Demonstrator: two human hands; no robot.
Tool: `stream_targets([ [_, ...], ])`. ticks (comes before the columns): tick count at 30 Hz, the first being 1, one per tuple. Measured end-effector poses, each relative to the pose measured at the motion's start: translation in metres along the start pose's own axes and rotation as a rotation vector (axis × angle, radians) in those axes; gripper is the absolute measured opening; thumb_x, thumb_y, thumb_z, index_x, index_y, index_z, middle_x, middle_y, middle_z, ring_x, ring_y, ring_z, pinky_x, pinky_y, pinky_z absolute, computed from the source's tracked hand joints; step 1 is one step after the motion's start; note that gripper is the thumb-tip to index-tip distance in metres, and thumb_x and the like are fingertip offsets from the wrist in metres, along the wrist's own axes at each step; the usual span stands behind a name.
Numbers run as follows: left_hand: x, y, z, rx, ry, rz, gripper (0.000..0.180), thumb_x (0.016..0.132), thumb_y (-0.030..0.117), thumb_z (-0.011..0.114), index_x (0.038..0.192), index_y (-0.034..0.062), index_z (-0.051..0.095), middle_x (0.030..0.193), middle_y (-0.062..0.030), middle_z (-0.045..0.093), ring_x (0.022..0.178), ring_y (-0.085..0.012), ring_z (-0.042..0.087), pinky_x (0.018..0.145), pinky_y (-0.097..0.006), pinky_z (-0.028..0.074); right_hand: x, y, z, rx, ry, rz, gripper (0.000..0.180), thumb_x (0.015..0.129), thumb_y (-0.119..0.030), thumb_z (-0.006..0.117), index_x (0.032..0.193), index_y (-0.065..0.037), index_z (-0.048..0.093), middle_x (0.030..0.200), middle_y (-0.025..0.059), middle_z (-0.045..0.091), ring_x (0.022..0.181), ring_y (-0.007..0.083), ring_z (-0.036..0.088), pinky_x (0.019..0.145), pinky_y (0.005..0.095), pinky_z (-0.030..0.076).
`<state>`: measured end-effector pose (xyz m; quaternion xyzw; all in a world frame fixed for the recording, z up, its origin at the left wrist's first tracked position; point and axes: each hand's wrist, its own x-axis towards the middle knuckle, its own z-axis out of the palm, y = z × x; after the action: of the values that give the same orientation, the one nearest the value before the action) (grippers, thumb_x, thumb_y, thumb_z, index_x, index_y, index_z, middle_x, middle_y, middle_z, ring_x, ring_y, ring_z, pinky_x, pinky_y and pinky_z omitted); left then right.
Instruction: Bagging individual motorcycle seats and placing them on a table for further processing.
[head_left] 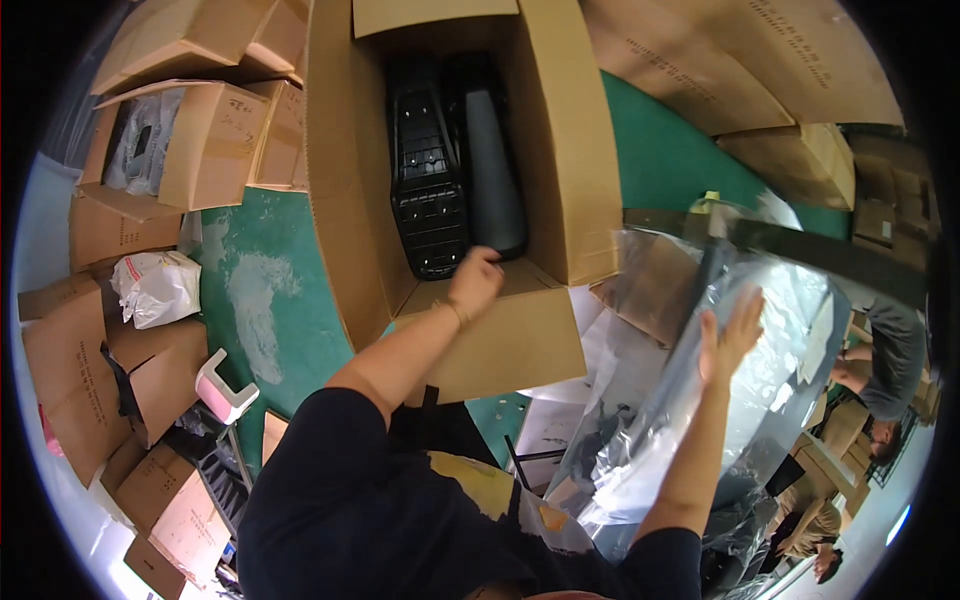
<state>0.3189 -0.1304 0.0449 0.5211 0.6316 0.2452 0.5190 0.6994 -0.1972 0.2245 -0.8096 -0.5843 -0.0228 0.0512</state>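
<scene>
An open cardboard box (580, 150) stands in front of me with its near flap folded toward me. Inside lie two long black seat-like parts side by side. One shows a ribbed underside with small metal studs (428, 180); the other shows a smooth dark top (492, 170). My left hand (476, 280) is closed, its fingers curled at the near end of the smooth part; whether anything is in it is hidden. On the right, my right hand (733, 335) lies open, fingers extended, on a stack of clear plastic bags (660, 430).
Several cardboard boxes (215, 140) crowd the left, one holding a plastic-wrapped item (145, 142). A white bag (157, 288) and a pink-and-white stool (226, 390) stand below them. Large cartons (690, 60) lie at the far right. Co-workers (885, 365) are at the right rim.
</scene>
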Motion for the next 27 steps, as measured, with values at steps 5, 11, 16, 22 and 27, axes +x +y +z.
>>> stream_targets([
  [5,0.123,-0.103,-0.03,0.288,0.365,-0.79,0.064,0.073,0.021,0.064,0.127,-0.0016,0.039,0.122,-0.024,0.05,0.114,-0.0393,0.048,0.101,-0.04,0.037,0.006,0.005,-0.015,0.059,-0.043,-0.049,0.093,0.079,-0.067,0.049,0.144,-0.006,0.022,0.15,0.0169,0.017,0.14,0.0311,0.012,0.111,0.048,0.003],
  [11,0.201,-0.2,-0.05,0.222,0.511,-0.825,0.063,0.074,0.014,0.055,0.13,-0.0069,0.032,0.13,-0.0272,0.041,0.122,-0.0398,0.041,0.105,-0.042,0.032,-0.022,0.032,-0.018,0.384,-0.06,0.272,0.105,0.074,-0.065,0.06,0.142,0.001,0.017,0.147,0.0189,0.02,0.134,0.0308,0.023,0.109,0.0428,0.017],
  [16,0.204,-0.186,-0.048,0.23,0.536,-0.923,0.056,0.071,0.028,0.064,0.117,-0.0002,0.05,0.129,-0.0266,0.04,0.12,-0.0386,0.042,0.103,-0.04,0.034,-0.052,0.073,-0.036,0.242,-0.115,0.314,0.094,0.081,-0.06,0.055,0.142,0.002,0.018,0.143,0.0186,0.029,0.128,0.0292,0.031,0.107,0.0403,0.021],
  [22,0.231,-0.19,-0.012,0.063,0.333,-0.621,0.055,0.065,0.025,0.07,0.11,0.0012,0.051,0.114,-0.0256,0.05,0.109,-0.0381,0.05,0.097,-0.037,0.039,-0.07,0.109,-0.032,0.084,-0.166,0.199,0.085,0.087,-0.061,0.04,0.14,0.004,0.023,0.142,0.0244,0.028,0.13,0.035,0.028,0.108,0.043,0.018],
  [27,0.246,-0.188,-0.02,0.256,0.134,-0.586,0.053,0.072,0.01,0.052,0.124,0.0013,0.049,0.114,-0.024,0.059,0.111,-0.0361,0.054,0.095,-0.038,0.042,-0.058,0.086,-0.035,0.013,-0.215,0.279,0.086,0.086,-0.066,0.034,0.136,0.004,0.031,0.139,0.0261,0.032,0.125,0.0407,0.032,0.105,0.0483,0.021],
])
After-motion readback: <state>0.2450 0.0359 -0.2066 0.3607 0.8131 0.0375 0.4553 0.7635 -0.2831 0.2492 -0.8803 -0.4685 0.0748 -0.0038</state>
